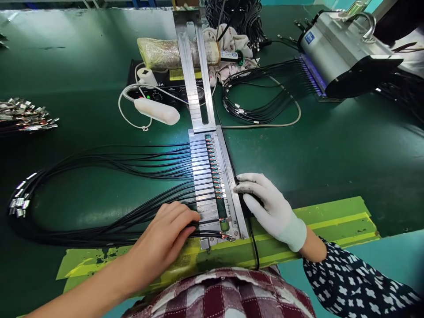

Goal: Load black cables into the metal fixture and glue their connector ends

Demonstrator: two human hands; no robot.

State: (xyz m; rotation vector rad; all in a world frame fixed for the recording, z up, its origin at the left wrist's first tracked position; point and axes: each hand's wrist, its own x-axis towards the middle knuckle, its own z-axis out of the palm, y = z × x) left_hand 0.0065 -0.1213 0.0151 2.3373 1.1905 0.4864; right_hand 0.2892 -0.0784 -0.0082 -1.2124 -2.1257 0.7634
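Note:
A long metal jig [202, 176] lies across the green table, with several black cables [126, 163] laid side by side in its slots, their stripped coloured ends showing in the middle channel. My bare left hand [165, 236] rests on the cables at the jig's near end, its fingers bent and pressing two of them [212, 223] down. My right hand [268, 205], in a white glove, lies on the jig's right rail with fingers curled over a small black object whose cord [254, 247] runs toward me.
A metal rail [194, 70] extends away from the jig. Behind it sit a black control box [165, 90], a white handheld unit [157, 110], a wrapped roll [172, 53] and coiled cables [261, 101]. A grey machine [344, 48] stands far right. Metal connectors [24, 115] lie left.

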